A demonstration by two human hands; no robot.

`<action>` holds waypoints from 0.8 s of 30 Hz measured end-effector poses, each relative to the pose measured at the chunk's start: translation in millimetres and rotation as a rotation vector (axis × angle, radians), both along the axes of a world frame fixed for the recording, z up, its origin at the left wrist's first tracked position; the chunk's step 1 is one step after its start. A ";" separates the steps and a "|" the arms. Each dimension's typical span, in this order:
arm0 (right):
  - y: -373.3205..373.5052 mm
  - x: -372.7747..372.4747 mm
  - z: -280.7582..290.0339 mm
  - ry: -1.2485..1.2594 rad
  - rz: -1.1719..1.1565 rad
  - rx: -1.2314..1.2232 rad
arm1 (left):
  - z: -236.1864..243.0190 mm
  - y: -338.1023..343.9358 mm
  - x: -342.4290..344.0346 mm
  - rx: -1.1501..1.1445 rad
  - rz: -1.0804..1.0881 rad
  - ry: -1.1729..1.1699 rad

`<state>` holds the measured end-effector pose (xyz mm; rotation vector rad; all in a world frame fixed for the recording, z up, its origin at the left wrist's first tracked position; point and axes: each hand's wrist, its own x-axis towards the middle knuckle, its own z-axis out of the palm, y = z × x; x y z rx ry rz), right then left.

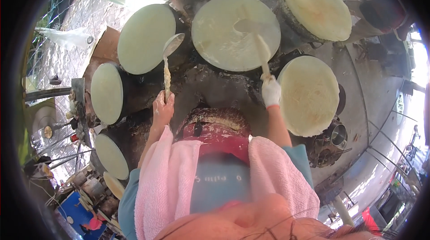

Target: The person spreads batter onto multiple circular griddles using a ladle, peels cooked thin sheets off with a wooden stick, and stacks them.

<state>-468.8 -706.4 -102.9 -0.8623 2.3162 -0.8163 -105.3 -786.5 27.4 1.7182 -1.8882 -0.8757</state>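
My left hand (163, 110), bare and smeared with batter, is closed round the handle of a metal ladle (174, 44). The handle is coated in batter, and the bowl is raised near the edge of the left round griddle (145, 40). In a white glove, my right hand (271, 93) grips a wooden spreader (262, 55). Its blurred far end lies over the middle griddle (215, 29), which is covered by a thin, pale layer of batter; whether it touches the batter I cannot tell.
Right of my right hand is a pale pancake (310, 96) with a ragged rim. Another pancake (317, 7), faintly browned, lies at the far right. More round griddles (106, 93) curve down the left side. A batter-splashed red container (219, 130) stands against my front.
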 end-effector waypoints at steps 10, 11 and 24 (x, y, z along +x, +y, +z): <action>-8.1 -0.5 -14.7 0.004 0.012 0.148 | 22.2 -11.1 -33.6 0.390 0.075 0.153; -25.4 -11.8 -21.7 0.083 -0.002 0.226 | 22.0 -9.7 -35.8 0.382 0.073 0.188; -145.1 -42.4 25.9 0.206 0.219 -0.430 | 5.4 -4.3 -16.3 0.358 0.101 0.123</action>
